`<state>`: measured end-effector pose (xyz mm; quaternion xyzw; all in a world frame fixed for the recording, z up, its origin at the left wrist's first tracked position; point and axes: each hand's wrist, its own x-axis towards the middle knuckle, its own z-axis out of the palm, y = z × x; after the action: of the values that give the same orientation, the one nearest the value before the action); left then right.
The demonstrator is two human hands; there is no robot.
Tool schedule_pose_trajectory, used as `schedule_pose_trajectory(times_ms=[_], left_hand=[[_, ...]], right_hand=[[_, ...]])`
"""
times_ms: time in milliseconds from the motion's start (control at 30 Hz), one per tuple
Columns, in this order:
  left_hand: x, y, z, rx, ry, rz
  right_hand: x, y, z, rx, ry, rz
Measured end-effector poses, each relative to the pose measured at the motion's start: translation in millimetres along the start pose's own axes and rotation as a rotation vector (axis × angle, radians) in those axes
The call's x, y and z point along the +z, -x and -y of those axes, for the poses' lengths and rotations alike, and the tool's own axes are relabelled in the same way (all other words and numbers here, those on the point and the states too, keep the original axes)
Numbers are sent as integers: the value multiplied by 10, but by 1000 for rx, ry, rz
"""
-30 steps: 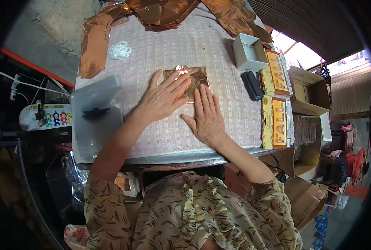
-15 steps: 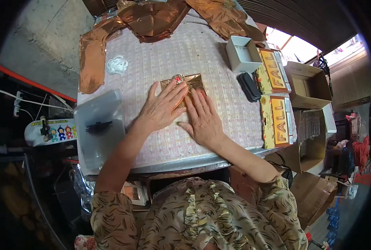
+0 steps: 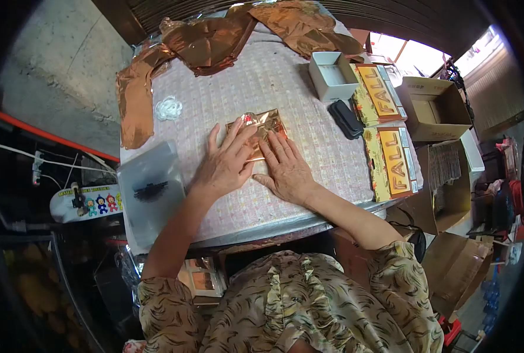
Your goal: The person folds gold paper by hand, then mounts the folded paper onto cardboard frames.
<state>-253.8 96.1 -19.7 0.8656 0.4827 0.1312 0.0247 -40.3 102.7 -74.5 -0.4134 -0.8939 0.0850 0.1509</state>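
Note:
A square, folded packet of shiny copper-coloured foil (image 3: pixel 268 122) lies flat on the cloth-covered table in front of me. My left hand (image 3: pixel 226 165) rests over its near left part, fingers stretched out. On the near right part lies my right hand (image 3: pixel 286 169), flat, with its fingers spread on the foil. A small shiny piece with a red mark (image 3: pixel 248 119) shows at the packet's far left corner, just past my left fingertips. Much of the packet's near side is hidden beneath both hands.
Large copper foil sheets (image 3: pixel 206 47) lie along the far edge. At left are a white ribbon coil (image 3: pixel 169 108) and a clear plastic sleeve (image 3: pixel 150 203). To the right stand a white box (image 3: pixel 333 79), a black case (image 3: pixel 345 119) and two FALL packages (image 3: pixel 395 162).
The camera view has shifted and tilted slightly. My hands have moved a little apart, the left one towards me, so more of the foil packet shows between them.

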Motion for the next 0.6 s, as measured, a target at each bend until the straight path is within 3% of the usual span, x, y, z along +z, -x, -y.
schedule_pose_trajectory(times_ms=[100, 167, 300, 400, 467, 500, 600], left_hand=[[105, -48, -11, 114, -77, -76], [183, -98, 17, 295, -272, -83], [120, -196, 35, 350, -335, -135], [40, -265, 18, 366, -345, -130], [-66, -274, 32, 246, -20, -94], [-177, -212, 35, 238, -26, -98], [-955, -69, -150, 183, 167, -85]], right_hand=[[-14, -26, 5, 0, 16, -13], [-61, -70, 27, 39, 55, 56], [-12, -200, 77, 47, 130, -42], [4, -276, 42, 13, 380, -121], [-217, -289, 103, -19, 106, -162], [-358, -263, 157, -29, 105, -165], [-732, -178, 238, 95, -595, -47]])
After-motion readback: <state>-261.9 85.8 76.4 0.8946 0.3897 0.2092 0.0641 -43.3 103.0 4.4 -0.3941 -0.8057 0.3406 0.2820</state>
